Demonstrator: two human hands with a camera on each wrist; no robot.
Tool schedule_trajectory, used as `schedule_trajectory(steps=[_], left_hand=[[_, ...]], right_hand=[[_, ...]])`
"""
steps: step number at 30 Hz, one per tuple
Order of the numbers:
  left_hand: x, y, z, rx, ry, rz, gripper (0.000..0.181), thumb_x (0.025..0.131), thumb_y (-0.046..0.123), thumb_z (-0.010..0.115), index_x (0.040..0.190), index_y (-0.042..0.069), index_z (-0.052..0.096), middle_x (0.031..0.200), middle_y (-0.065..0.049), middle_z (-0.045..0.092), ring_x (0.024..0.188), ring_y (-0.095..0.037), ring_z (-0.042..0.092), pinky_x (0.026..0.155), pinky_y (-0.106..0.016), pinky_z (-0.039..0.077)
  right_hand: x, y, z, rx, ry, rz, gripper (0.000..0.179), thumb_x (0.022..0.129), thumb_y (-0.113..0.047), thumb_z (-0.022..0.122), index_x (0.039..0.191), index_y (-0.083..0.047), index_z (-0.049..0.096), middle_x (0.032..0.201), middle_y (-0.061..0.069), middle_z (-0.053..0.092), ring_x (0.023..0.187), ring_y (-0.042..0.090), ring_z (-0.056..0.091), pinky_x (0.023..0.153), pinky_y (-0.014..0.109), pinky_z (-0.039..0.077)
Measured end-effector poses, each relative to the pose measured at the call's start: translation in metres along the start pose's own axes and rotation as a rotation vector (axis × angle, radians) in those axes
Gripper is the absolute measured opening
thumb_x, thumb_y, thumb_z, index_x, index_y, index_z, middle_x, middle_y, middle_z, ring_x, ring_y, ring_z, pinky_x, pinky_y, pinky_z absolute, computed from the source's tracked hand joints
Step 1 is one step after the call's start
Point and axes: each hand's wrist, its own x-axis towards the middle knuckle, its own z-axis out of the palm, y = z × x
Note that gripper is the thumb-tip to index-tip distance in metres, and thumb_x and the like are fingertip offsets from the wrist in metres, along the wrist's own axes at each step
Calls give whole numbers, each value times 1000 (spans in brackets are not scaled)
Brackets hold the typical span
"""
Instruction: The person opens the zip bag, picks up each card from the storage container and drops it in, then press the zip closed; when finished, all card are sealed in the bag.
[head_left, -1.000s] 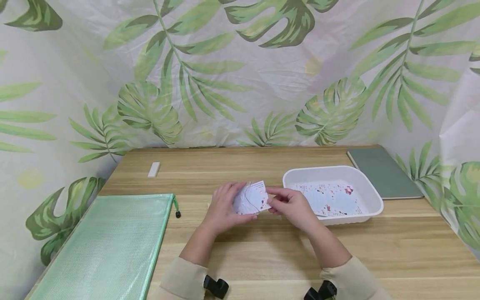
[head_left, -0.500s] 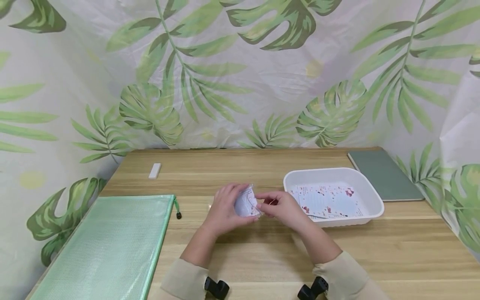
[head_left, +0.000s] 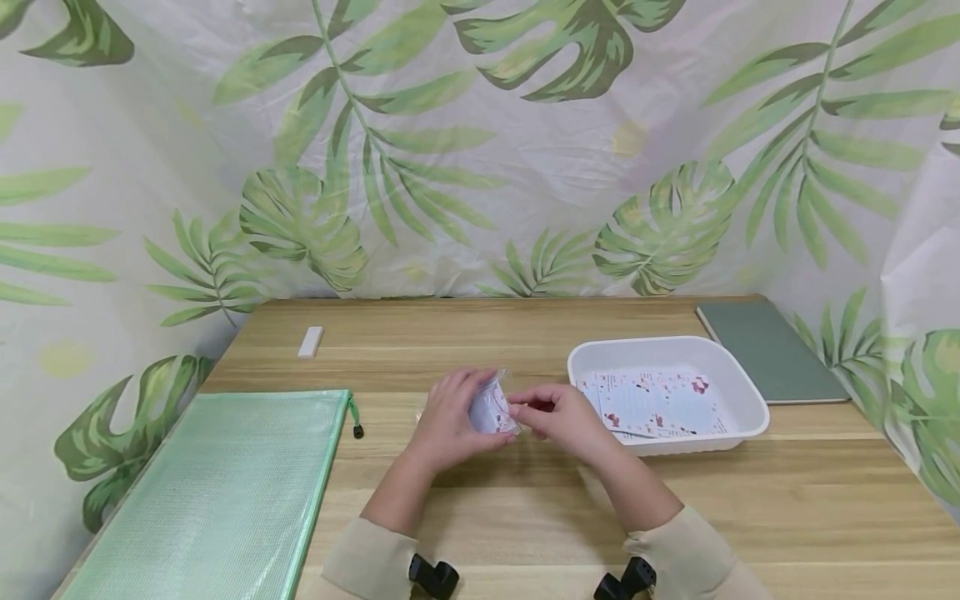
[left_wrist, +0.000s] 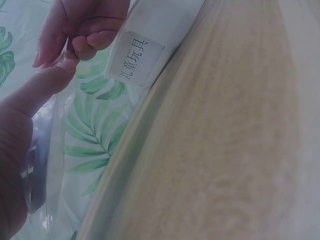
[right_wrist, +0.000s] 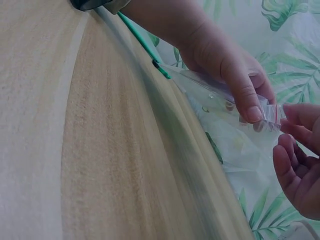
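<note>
My left hand (head_left: 448, 421) holds a small clear zip-lock bag (head_left: 489, 407) over the middle of the table, thumb on the near side and fingers on the far side. Inside lie pale cards with a small red print. At the bag's right end, my right hand (head_left: 561, 419) pinches the mouth between thumb and forefinger. The right wrist view shows a red line along the seal (right_wrist: 276, 114), close to the right fingertips, and the bag's clear tail reaching back under the left palm. In the left wrist view, the left hand hides part of the bag (left_wrist: 39, 165).
Right of my hands stands a white plastic tray (head_left: 752, 414) with printed sheets (head_left: 663, 406) in it; its outside bears a label (left_wrist: 137, 57). Behind it lies a grey-green notebook (head_left: 780, 350). A green mesh zip pouch (head_left: 213, 492) covers the left side, with a small white block (head_left: 310, 342) beyond.
The white card corner that stuck out toward my right hand no longer shows. My right hand has shifted a little left, and its fingers now sit at the bag's mouth.
</note>
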Motion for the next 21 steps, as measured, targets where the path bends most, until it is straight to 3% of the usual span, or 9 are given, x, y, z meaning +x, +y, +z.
schedule_trajectory(steps=[8,15,21], left_hand=[[1,-2,2,-1,-5,0,86,62,43,87,135,10,55,128,-12,59,121,-31,52,103,-50,37],[1,-2,2,-25,-2,-18,84,64,44,85,135,11,55,130,-12,58,121,-32,51,104,-50,36],[0,-2,0,-32,1,-28,85,63,43,86,136,12,55,131,-11,58,122,-31,51,104,-50,36]], right_hand=[[-3,1,2,-49,0,-39,18,86,-18,72,94,-1,74,65,-4,56,60,11,52,52,21,43],[-9,-1,1,17,60,-36,17,86,-16,72,92,0,72,67,-3,57,62,11,53,56,22,46],[-10,-4,-5,8,17,-36,21,88,-18,71,99,0,73,72,3,62,63,11,55,60,27,52]])
